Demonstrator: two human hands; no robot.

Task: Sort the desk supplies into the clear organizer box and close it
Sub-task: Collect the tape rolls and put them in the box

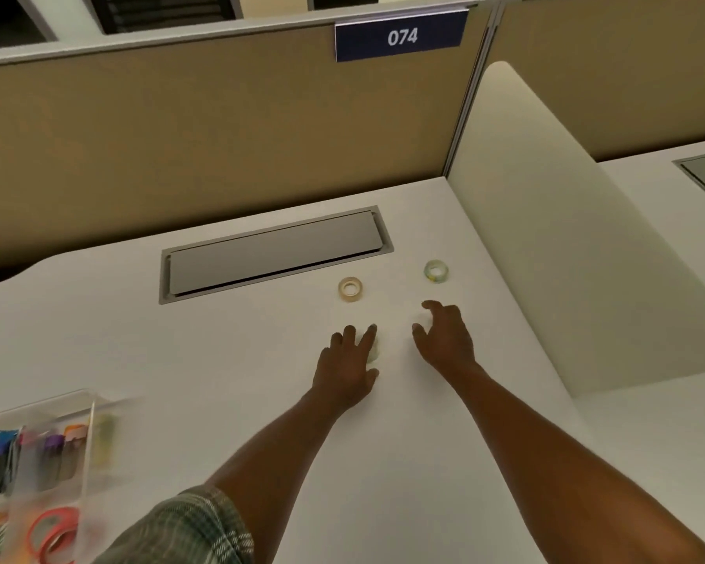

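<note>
Two hands are out over the white counter [228, 360] and the gathering step is on. Nearest, at the lower left edge, sits the clear organizer box [37, 453], blurred, lid not shut as far as I can tell, with coloured bits in its upper compartments and pink-orange rings [54, 531] in a lower one; what exactly they are, too smeared to say. A plaid sleeve [188, 527] cuts across the bottom. Further out, the left hand [349, 368] lies fingers spread on a pale greenish tape roll [374, 352], mostly hidden under it, so I judge it is closing on that roll but can't tell if the grip is made. Just beside it, the right hand [444, 339] hovers open and curled, thumb and fingers apart; something pale may sit between them, too blurred to call. Beyond the fingertips, a tan-cored tape roll [350, 289] lies flat, and to its right a green-tinted tape roll [436, 271], both untouched, well apart from the box. Next move, in my view: secure a roll in each hand and carry them back across to a free compartment, with the lid left for last. Behind them a grey cable hatch [273, 254] is set into the counter. Farthest off, on the partition, a blue sign [401, 36] reads "074", the only legible writing.
</note>
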